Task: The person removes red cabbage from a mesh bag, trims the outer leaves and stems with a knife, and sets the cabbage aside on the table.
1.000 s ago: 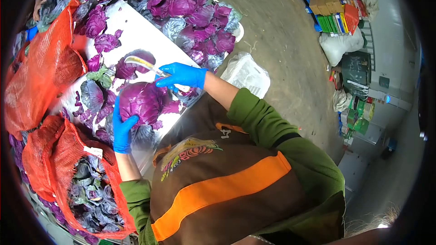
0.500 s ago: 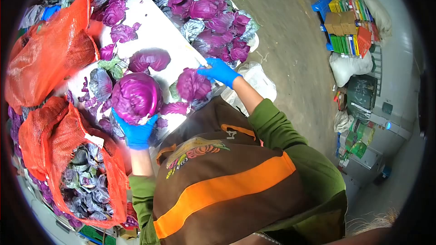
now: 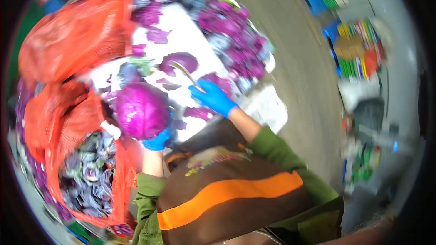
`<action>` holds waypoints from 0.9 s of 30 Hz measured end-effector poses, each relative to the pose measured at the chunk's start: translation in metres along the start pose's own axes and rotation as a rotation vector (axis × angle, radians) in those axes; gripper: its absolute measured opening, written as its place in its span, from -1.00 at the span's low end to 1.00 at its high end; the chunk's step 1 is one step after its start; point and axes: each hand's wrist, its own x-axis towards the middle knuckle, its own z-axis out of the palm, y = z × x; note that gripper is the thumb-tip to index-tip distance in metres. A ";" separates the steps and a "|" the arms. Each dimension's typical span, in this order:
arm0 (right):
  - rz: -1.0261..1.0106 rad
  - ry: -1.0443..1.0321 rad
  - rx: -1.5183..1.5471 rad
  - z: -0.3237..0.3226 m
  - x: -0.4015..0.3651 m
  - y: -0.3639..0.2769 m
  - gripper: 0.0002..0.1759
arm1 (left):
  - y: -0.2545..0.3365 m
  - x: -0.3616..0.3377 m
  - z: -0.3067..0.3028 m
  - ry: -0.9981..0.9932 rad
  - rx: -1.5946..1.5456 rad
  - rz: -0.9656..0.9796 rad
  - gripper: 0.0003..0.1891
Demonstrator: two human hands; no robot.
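Note:
My left hand (image 3: 157,141), in a blue glove, holds a round red cabbage (image 3: 142,111) from below and its near side; most of its fingers are hidden behind the head. My right hand (image 3: 212,98), gloved alike, is closed round a knife (image 3: 185,71) whose thin curved blade points up and left, apart from the cabbage. Beneath them is a white tabletop (image 3: 188,27) with loose purple leaves. A large cupped leaf (image 3: 180,62) lies beyond the blade, and another leaf (image 3: 219,83) is partly hidden by my right hand.
At left, an orange mesh sack (image 3: 75,36) lies on the table; a second mesh sack (image 3: 41,129) gapes, showing cabbages (image 3: 91,172). A tub heaped with purple leaves (image 3: 236,36) stands right of the table. Stacked crates (image 3: 352,47) line the far right, across the floor (image 3: 304,86).
The view has swung, shifting the scene rightward and blurring it. The cabbage has turned in my left hand. My right hand has come closer to it, with the knife blade now showing plainly.

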 end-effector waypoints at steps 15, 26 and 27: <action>0.154 0.158 0.085 0.211 -0.015 0.026 -0.70 | 0.223 -0.279 0.105 -0.489 -0.352 0.543 -0.23; -0.141 -0.087 -0.264 0.327 -0.009 -0.016 -0.71 | 0.234 -0.366 0.071 -0.166 -0.317 0.855 -0.18; -0.104 -0.068 -0.264 0.327 -0.011 -0.017 -0.72 | 0.249 -0.380 0.060 -0.158 -0.273 0.939 -0.15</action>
